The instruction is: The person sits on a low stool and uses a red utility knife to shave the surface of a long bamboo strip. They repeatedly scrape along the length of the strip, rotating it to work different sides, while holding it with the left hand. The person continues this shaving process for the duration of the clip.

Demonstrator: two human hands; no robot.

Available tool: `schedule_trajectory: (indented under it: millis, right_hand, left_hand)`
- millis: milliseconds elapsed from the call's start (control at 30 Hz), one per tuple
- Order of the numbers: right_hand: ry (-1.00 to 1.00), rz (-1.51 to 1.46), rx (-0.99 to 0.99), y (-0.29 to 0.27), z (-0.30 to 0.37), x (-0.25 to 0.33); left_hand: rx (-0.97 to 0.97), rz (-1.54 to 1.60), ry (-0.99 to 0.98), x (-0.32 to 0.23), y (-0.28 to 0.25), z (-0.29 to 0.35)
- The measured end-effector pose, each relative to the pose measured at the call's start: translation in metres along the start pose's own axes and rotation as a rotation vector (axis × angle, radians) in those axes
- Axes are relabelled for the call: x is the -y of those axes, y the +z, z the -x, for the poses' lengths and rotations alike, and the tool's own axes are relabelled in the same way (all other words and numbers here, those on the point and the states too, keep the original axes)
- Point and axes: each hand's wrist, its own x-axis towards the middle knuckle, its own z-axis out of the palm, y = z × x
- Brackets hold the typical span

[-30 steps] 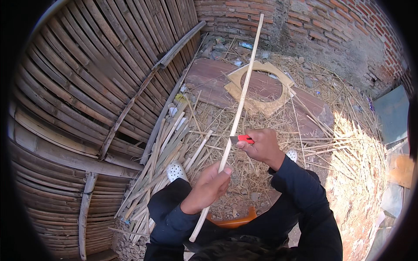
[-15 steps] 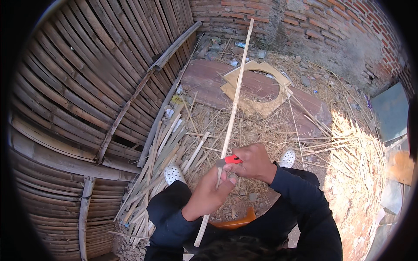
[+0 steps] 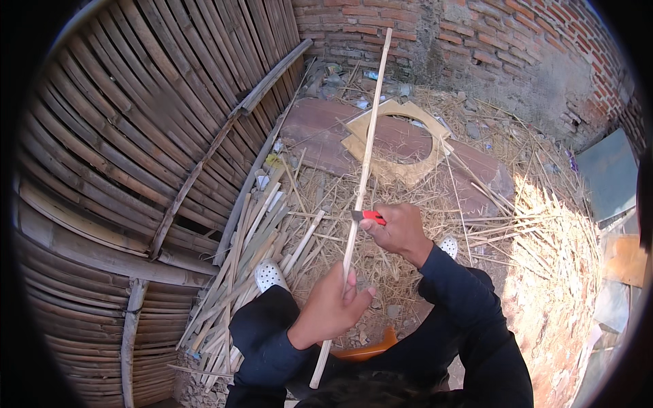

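Observation:
A long, pale bamboo strip (image 3: 371,139) slants up and away from my lap toward the brick wall. Around its lower part my left hand (image 3: 331,306) is closed, with the strip's near end sticking out below the wrist. My right hand (image 3: 399,231) grips a red-handled utility knife (image 3: 372,217). Its dark blade lies against the strip, a short way beyond my left hand. The knife's handle is partly hidden by my right fingers.
Bamboo slats (image 3: 238,272) lie piled at the left, beside a bamboo wall (image 3: 129,136). Straw and shavings litter the ground. Farther off, a board with a round hole (image 3: 422,170) rests on a brown panel (image 3: 309,132). A brick wall (image 3: 476,41) stands behind.
My right hand has moved the knife away from my left hand, farther up the strip. My left hand keeps its hold, its thumb now more raised.

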Motion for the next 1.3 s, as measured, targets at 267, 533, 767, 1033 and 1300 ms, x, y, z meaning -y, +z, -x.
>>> schedule_trajectory:
  millis: [267, 533, 767, 1033, 1300]
  right_hand:
    - [0.076, 0.126, -0.042, -0.005, -0.017, -0.037]
    - [-0.027, 0.303, -0.139, 0.002, -0.035, -0.088]
    - [0.858, 0.385, -0.212, -0.008, -0.028, -0.205]
    - [0.417, 0.105, -0.080, -0.032, -0.027, -0.075]
    - [-0.231, -0.003, 0.023, -0.018, 0.008, 0.014]
  left_hand:
    - [0.093, 0.026, -0.016, 0.000, 0.004, 0.009]
    - [0.070, 0.086, 0.068, 0.017, 0.003, -0.003]
    - [0.212, 0.320, -0.083, 0.010, -0.006, -0.002]
    - [0.133, 0.393, -0.092, 0.008, -0.015, -0.002]
    - [0.097, 0.481, -0.118, 0.013, -0.005, -0.007]
